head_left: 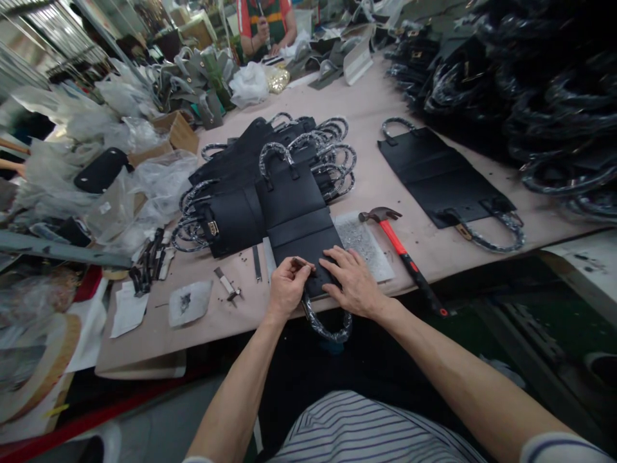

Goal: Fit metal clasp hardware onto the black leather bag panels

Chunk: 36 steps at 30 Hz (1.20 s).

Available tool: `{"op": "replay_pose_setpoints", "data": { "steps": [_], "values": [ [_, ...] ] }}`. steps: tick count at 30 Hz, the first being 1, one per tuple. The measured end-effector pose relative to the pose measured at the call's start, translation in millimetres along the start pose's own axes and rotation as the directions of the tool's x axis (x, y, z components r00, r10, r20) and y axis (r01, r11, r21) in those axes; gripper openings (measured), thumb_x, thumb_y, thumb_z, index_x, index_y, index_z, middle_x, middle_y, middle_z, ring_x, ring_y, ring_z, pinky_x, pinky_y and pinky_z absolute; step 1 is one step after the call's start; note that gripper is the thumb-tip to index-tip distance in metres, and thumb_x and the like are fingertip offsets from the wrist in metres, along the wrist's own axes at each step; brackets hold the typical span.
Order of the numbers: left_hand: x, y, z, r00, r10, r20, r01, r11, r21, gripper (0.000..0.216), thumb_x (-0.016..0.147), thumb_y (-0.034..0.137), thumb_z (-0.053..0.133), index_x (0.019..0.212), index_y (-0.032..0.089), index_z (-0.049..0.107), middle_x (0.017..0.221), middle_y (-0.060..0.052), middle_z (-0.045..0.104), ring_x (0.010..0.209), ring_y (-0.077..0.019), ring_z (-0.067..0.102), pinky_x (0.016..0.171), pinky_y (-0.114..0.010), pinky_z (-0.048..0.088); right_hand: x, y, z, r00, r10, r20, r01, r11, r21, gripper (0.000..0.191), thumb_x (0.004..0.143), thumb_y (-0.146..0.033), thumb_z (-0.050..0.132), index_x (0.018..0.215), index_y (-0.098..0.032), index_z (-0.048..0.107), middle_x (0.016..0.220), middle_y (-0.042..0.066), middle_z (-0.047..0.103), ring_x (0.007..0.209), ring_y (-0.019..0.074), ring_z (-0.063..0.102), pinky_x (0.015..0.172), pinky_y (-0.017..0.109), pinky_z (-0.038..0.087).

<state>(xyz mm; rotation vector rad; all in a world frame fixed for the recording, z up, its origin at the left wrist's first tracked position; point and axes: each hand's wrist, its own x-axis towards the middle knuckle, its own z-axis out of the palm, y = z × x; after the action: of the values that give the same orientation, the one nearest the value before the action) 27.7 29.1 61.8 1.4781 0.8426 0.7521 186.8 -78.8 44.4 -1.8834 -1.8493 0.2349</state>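
A flat black bag panel point(303, 222) lies unfolded before me, with a plastic-wrapped handle point(332, 333) hanging over the table's front edge and another at its far end. My left hand point(288, 283) is closed in a pinch at the panel's near left part, on something small and dark that I cannot make out. Spread flat on the panel's near right part is my right hand point(351, 280), its fingers apart. A claw hammer point(393, 238) with a red and black handle rests to the right, its grip end past the table edge.
Black bag pieces with wrapped handles point(231, 161) are heaped behind the panel. Another panel point(443, 173) lies at right, beside a tall dark stack point(530, 96). A small metal tool point(225, 283) and a plastic bag of small parts point(189, 303) are at left. A person point(267, 29) sits across the table.
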Motion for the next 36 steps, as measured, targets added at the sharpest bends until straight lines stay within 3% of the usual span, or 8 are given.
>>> {"op": "replay_pose_setpoints", "data": {
  "steps": [16, 24, 27, 29, 32, 34, 36],
  "values": [
    [-3, -12, -5, 0.999, 0.047, 0.026, -0.048, 0.998, 0.050, 0.005, 0.089, 0.023, 0.064, 0.091, 0.019, 0.064, 0.089, -0.003, 0.075, 0.085, -0.0169, 0.072, 0.086, -0.032, 0.058, 0, 1, -1, 1.000, 0.005, -0.003, -0.005, 1.000, 0.017, 0.055, 0.089, -0.032, 0.064, 0.141, -0.017, 0.055, 0.153, 0.014, 0.046, 0.146, 0.0352, 0.033, 0.121, 0.059, 0.023],
    [-4, -4, -2, 0.987, 0.136, 0.086, -0.154, 0.949, 0.273, 0.007, 0.091, 0.020, 0.057, 0.091, 0.021, 0.064, 0.087, -0.002, 0.074, 0.083, -0.0165, 0.070, 0.082, -0.029, 0.055, -1, 3, 3, 1.000, 0.000, -0.026, 0.001, 0.999, 0.048, 0.054, 0.089, -0.032, 0.064, 0.140, -0.018, 0.056, 0.152, 0.014, 0.046, 0.146, 0.0350, 0.033, 0.121, 0.059, 0.023],
    [-4, 0, -1, 0.972, 0.183, 0.148, -0.224, 0.912, 0.343, 0.011, 0.091, 0.019, 0.054, 0.090, 0.022, 0.064, 0.085, -0.001, 0.073, 0.080, -0.0156, 0.069, 0.080, -0.027, 0.054, -1, 7, 2, 0.999, -0.029, -0.036, 0.034, 0.990, 0.138, 0.052, 0.089, -0.036, 0.064, 0.137, -0.018, 0.058, 0.151, 0.015, 0.048, 0.145, 0.0358, 0.035, 0.120, 0.062, 0.024],
    [-4, 0, -1, 0.962, 0.207, 0.179, -0.261, 0.893, 0.366, 0.013, 0.091, 0.018, 0.053, 0.091, 0.023, 0.065, 0.086, -0.001, 0.072, 0.080, -0.0154, 0.068, 0.079, -0.027, 0.053, -1, 13, -5, 0.995, -0.026, -0.097, 0.051, 0.964, 0.261, 0.049, 0.090, -0.038, 0.061, 0.135, -0.018, 0.059, 0.147, 0.015, 0.052, 0.141, 0.0333, 0.042, 0.117, 0.058, 0.032],
    [-6, -3, -1, 0.950, 0.239, 0.199, -0.299, 0.877, 0.375, 0.014, 0.092, 0.018, 0.052, 0.092, 0.023, 0.065, 0.087, -0.001, 0.072, 0.081, -0.0155, 0.068, 0.079, -0.026, 0.053, -8, 31, -23, 0.951, 0.135, -0.278, -0.039, 0.945, 0.325, 0.039, 0.093, -0.037, 0.056, 0.127, -0.017, 0.062, 0.134, 0.015, 0.061, 0.128, 0.0287, 0.055, 0.111, 0.048, 0.043],
    [-8, -6, 0, 0.948, 0.250, 0.197, -0.309, 0.872, 0.380, 0.014, 0.092, 0.019, 0.052, 0.093, 0.023, 0.065, 0.087, -0.002, 0.072, 0.082, -0.0159, 0.069, 0.080, -0.027, 0.054, -18, 51, -38, 0.891, 0.264, -0.369, -0.199, 0.959, 0.203, 0.036, 0.093, -0.036, 0.055, 0.120, -0.014, 0.065, 0.124, 0.017, 0.064, 0.121, 0.0312, 0.057, 0.108, 0.048, 0.045],
    [-10, -8, 0, 0.947, 0.257, 0.194, -0.315, 0.864, 0.394, 0.014, 0.093, 0.021, 0.051, 0.093, 0.022, 0.065, 0.088, -0.003, 0.073, 0.083, -0.0164, 0.069, 0.081, -0.027, 0.054, -30, 72, -50, 0.858, 0.367, -0.358, -0.390, 0.921, 0.008, 0.038, 0.091, -0.037, 0.054, 0.117, -0.011, 0.066, 0.118, 0.021, 0.064, 0.116, 0.0359, 0.058, 0.103, 0.051, 0.045]
  ]
}}
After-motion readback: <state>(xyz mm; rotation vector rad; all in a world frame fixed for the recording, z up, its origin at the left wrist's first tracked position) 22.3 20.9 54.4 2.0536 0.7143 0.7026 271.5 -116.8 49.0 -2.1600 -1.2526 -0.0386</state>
